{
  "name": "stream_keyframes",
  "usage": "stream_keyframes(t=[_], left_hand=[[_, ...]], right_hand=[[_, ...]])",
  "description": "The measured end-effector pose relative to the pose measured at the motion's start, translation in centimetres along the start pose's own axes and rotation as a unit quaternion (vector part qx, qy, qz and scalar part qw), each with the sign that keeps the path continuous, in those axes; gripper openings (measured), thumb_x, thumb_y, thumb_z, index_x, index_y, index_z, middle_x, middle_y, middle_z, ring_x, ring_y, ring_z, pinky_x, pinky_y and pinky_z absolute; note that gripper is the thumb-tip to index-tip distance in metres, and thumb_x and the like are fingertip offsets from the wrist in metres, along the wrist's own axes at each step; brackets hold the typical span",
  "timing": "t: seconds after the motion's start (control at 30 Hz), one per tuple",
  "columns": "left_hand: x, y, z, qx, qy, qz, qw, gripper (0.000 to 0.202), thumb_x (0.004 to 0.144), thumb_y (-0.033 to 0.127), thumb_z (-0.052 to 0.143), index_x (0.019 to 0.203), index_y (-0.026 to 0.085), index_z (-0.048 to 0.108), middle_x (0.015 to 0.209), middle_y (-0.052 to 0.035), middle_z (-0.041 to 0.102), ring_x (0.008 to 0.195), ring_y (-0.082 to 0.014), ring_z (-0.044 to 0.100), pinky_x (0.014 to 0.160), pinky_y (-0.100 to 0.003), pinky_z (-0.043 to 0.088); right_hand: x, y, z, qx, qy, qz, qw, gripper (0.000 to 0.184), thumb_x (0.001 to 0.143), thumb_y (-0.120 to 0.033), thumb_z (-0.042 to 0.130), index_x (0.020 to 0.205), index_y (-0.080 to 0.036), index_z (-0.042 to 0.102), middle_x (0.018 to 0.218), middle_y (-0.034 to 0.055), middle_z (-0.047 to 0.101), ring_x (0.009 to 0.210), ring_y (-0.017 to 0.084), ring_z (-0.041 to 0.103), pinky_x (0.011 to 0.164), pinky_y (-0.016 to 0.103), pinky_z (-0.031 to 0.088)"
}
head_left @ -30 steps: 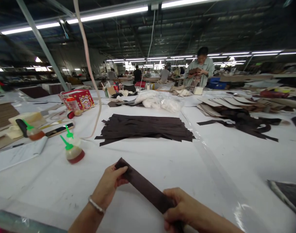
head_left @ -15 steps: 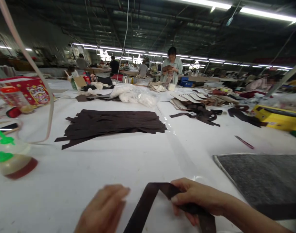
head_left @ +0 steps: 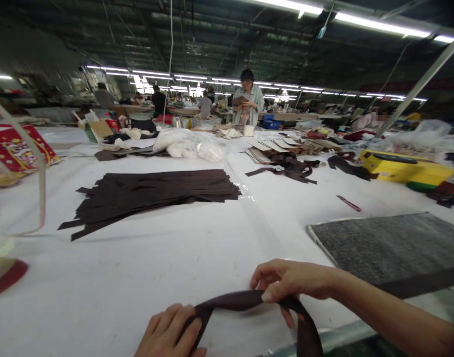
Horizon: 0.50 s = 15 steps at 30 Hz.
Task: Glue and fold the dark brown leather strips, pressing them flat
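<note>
A dark brown strip of flat material bends in an arch between my two hands, close to the table's near edge. At its left end my left hand is closed, fingers over the strip and thumb against it. My right hand pinches the strip further right between thumb and fingers, and the rest hangs down below it, out of the frame. Beyond my hands a pile of similar dark brown strips lies flat on the white table.
To the right lie a grey textured mat and a small cutter. Further back are a yellow box, tangled dark strips and a clear plastic bag. A red-based bottle stands at left. A person stands across the table.
My left hand, free half a second ago, has closed on the strip. The strip's sharp fold has become a smooth arch. The view has turned rightward.
</note>
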State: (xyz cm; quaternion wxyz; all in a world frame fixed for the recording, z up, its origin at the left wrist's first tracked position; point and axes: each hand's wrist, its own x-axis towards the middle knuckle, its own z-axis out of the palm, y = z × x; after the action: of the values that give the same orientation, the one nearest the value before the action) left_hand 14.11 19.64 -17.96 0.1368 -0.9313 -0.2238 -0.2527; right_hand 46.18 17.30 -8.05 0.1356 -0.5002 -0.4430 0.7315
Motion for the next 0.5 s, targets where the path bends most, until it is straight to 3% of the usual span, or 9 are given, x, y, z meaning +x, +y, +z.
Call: stream_keyframes(t=[0.13,0.23,0.3,0.4,0.5], left_hand=[[2.1,0.8,-1.2,-0.03,-0.035,-0.028,0.999,0.049,0.078,0.051,0.066,0.116,0.021,0.058,0.11,-0.0046,0.065,0.097,-0.0211,0.06,0.08,-0.028,0.048],[3.3,1.9,-1.2,-0.045,-0.045,-0.071,0.995,0.059,0.076,0.035,0.069,0.129,0.019,0.049,0.12,-0.0077,0.06,0.104,-0.0231,0.057,0.085,-0.03,0.048],[4.0,1.8,-1.0,-0.055,-0.054,-0.132,0.988,0.061,0.079,0.025,0.061,0.136,0.02,0.041,0.124,-0.0092,0.056,0.109,-0.0254,0.055,0.088,-0.034,0.047],[4.9,-0.9,-0.7,-0.1,-0.12,-0.274,0.949,0.06,0.079,0.005,0.041,0.138,0.018,0.039,0.119,-0.0106,0.058,0.106,-0.025,0.057,0.089,-0.039,0.046],[5.6,-5.7,-1.2,-0.214,-0.217,-0.368,0.878,0.052,0.074,0.0,0.037,0.119,0.017,0.055,0.092,-0.0042,0.065,0.084,-0.0197,0.064,0.079,-0.033,0.048]], right_hand=[[-0.3,0.0,-0.4,-0.036,-0.012,-0.003,0.999,0.057,0.059,-0.028,0.082,0.11,-0.02,0.056,0.111,0.0034,0.058,0.066,0.012,0.064,0.06,0.022,0.049],[-0.5,-0.5,-0.3,-0.135,0.023,0.004,0.991,0.065,0.048,-0.023,0.087,0.107,-0.02,0.06,0.11,0.0011,0.059,0.093,0.018,0.06,0.068,0.019,0.047],[-0.8,-1.0,0.0,-0.174,0.032,0.0,0.984,0.064,0.046,-0.021,0.088,0.105,-0.018,0.062,0.109,0.0007,0.059,0.1,0.019,0.056,0.071,0.017,0.045],[-1.3,-1.4,0.6,-0.107,-0.017,0.018,0.994,0.072,0.049,-0.022,0.086,0.115,-0.019,0.055,0.116,0.0041,0.057,0.077,0.015,0.065,0.064,0.02,0.048],[-1.6,-0.9,0.6,-0.029,-0.04,0.008,0.999,0.072,0.056,-0.02,0.08,0.12,-0.021,0.048,0.12,0.0069,0.055,0.054,0.01,0.063,0.05,0.019,0.046]])
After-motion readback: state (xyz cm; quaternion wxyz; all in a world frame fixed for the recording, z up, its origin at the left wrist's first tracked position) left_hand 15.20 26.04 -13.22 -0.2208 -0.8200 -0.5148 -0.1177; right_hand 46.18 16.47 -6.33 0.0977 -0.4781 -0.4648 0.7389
